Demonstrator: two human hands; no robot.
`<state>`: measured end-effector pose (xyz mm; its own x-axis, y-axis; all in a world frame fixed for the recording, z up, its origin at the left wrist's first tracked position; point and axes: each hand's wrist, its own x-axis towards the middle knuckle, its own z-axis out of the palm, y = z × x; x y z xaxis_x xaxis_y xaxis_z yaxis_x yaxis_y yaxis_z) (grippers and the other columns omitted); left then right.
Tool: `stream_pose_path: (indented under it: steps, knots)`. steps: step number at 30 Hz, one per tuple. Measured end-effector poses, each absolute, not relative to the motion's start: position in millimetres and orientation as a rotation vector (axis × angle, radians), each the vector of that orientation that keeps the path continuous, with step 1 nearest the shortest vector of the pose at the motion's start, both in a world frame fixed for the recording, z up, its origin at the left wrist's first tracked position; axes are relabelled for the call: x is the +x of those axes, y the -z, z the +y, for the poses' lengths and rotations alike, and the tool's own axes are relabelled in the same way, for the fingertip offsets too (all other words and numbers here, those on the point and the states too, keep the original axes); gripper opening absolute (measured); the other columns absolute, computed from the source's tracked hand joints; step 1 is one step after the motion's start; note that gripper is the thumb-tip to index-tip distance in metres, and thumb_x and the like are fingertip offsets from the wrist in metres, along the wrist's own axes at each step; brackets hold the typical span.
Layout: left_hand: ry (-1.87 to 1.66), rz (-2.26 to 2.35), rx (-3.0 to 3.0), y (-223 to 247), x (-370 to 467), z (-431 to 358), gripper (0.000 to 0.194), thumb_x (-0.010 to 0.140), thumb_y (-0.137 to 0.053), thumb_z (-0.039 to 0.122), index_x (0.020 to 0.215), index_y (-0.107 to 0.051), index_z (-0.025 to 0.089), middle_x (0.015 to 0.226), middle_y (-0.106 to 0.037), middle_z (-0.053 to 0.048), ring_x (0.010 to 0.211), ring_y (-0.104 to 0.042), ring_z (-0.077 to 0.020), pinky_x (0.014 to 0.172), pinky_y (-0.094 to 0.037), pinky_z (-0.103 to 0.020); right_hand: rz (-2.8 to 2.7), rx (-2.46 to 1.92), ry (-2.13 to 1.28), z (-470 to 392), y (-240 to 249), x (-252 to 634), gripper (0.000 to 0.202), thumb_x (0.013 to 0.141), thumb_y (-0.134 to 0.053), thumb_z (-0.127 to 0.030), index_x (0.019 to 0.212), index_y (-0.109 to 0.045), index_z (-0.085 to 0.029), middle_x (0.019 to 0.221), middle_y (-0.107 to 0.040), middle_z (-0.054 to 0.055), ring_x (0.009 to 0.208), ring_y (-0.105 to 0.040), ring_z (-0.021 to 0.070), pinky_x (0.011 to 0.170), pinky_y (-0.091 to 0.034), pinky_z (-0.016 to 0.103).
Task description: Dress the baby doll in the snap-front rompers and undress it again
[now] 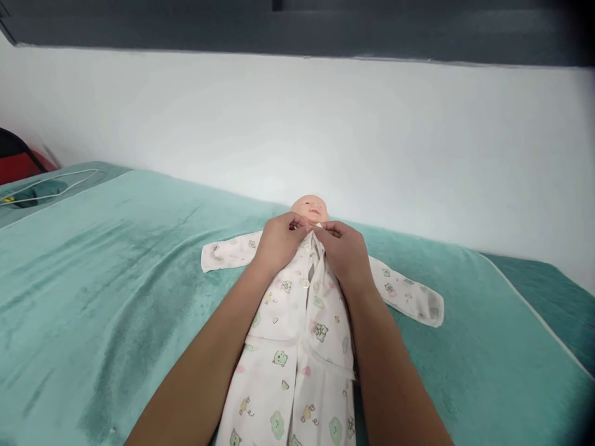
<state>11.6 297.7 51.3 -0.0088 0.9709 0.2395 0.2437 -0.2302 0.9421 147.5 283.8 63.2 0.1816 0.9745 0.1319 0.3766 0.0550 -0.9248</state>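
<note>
A baby doll (pixel 310 203) lies on its back, its head toward the wall, dressed in a white top (pixel 283 310) and white trousers (pixel 274 402) printed with green bears. The sleeves stretch out to both sides. At the doll's neck, my left hand (pixel 282 238) pinches the collar edge of the top. Close beside it, my right hand (pixel 341 244) grips the other collar edge. Below the hands the front of the top hangs partly open, with a round button (pixel 305 283) showing. The doll's own hands are not visible.
A green plush cover (pixel 139 248) with folds lies under the doll. Behind it rises a white wall (pixel 297 124) with a dark panel (pixel 297 31) above. At the far left are a white cable (pixel 69 186) and a red and black object (pixel 18 164).
</note>
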Motion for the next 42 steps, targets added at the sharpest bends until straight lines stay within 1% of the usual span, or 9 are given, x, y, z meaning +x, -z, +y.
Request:
stream_pose_path:
  steps: [5,9,15,20,26,31,34,39,42]
  knots:
    - [-1.225,1.186,1.143,-62.7,15.7,292.4,0.012,0.077,-0.071,0.028,0.081,-0.070,0.017,0.083,-0.072,-0.004,0.070,-0.063,-0.0146,0.069,-0.050,-0.029,-1.201,-1.386,-0.872,277.2,-55.6,153.3,0.022,0.073,-0.068,-0.039,0.081,-0.070,-0.019,0.083,-0.072,0.002,0.075,-0.062,0.0181,0.067,-0.048,0.028]
    - [-1.257,1.172,1.183,-61.1,18.4,292.9,0.009,0.073,-0.073,0.025,0.075,-0.070,0.017,0.080,-0.072,-0.003,0.068,-0.062,-0.0130,0.066,-0.048,-0.027,-1.168,-1.315,-0.891,274.2,-50.6,153.1,0.027,0.076,-0.065,-0.043,0.088,-0.071,-0.019,0.089,-0.073,0.003,0.079,-0.065,0.0190,0.071,-0.051,0.029]
    - [-1.297,1.110,1.226,-46.8,14.8,299.2,0.010,0.075,-0.072,0.026,0.078,-0.071,0.017,0.086,-0.073,-0.004,0.075,-0.064,-0.0143,0.072,-0.050,-0.027,-1.271,-1.374,-0.882,276.8,-51.0,150.9,0.031,0.074,-0.069,-0.038,0.098,-0.071,-0.018,0.095,-0.073,0.005,0.087,-0.066,0.0196,0.079,-0.050,0.031]
    - [-1.279,1.133,1.314,-45.3,12.7,299.9,0.011,0.077,-0.069,0.026,0.083,-0.070,0.017,0.082,-0.073,-0.004,0.073,-0.065,-0.0148,0.070,-0.049,-0.027,-1.383,-1.393,-0.889,277.4,-50.9,153.4,0.030,0.074,-0.071,-0.038,0.098,-0.067,-0.020,0.089,-0.071,0.002,0.080,-0.064,0.0177,0.074,-0.049,0.030]
    - [-1.231,1.186,1.404,-48.6,13.6,295.8,0.021,0.077,-0.071,0.034,0.091,-0.068,0.019,0.084,-0.071,-0.003,0.076,-0.065,-0.0153,0.070,-0.048,-0.027,-1.540,-1.490,-0.825,275.8,-55.2,153.0,0.022,0.076,-0.065,-0.033,0.096,-0.066,-0.024,0.084,-0.069,-0.001,0.077,-0.063,0.0173,0.071,-0.047,0.031]
    - [-1.222,1.263,1.442,-47.3,13.8,291.5,0.020,0.077,-0.060,0.019,0.094,-0.070,0.021,0.084,-0.067,0.000,0.075,-0.061,-0.0135,0.066,-0.045,-0.026,-1.616,-1.489,-0.820,267.2,-59.2,151.7,0.032,0.079,-0.061,-0.032,0.111,-0.062,-0.025,0.089,-0.069,0.000,0.079,-0.063,0.0174,0.072,-0.047,0.031]
    - [-1.223,1.233,1.481,-45.9,12.2,289.7,0.025,0.077,-0.055,0.015,0.094,-0.071,0.022,0.091,-0.068,-0.001,0.080,-0.061,-0.0139,0.070,-0.046,-0.026,-1.627,-1.465,-0.803,256.9,-60.0,150.1,0.036,0.082,-0.061,-0.033,0.117,-0.059,-0.026,0.091,-0.068,-0.001,0.081,-0.063,0.0171,0.074,-0.047,0.032]
    - [-1.264,1.237,1.559,-44.8,8.5,281.2,0.023,0.082,-0.054,0.015,0.089,-0.075,0.023,0.110,-0.068,-0.003,0.099,-0.063,-0.0170,0.088,-0.048,-0.030,-1.676,-1.431,-0.593,231.5,-57.2,142.6,0.021,0.084,-0.060,-0.029,0.103,-0.061,-0.023,0.099,-0.067,0.003,0.095,-0.061,0.0209,0.084,-0.047,0.036]
    - [-1.286,1.213,1.638,-43.1,5.2,270.5,0.024,0.085,-0.053,0.014,0.091,-0.074,0.023,0.111,-0.066,-0.003,0.103,-0.063,-0.0170,0.094,-0.047,-0.031,-1.691,-1.415,-0.411,216.0,-51.4,137.2,0.018,0.085,-0.057,-0.025,0.103,-0.061,-0.021,0.107,-0.065,0.006,0.105,-0.058,0.0230,0.092,-0.044,0.038]
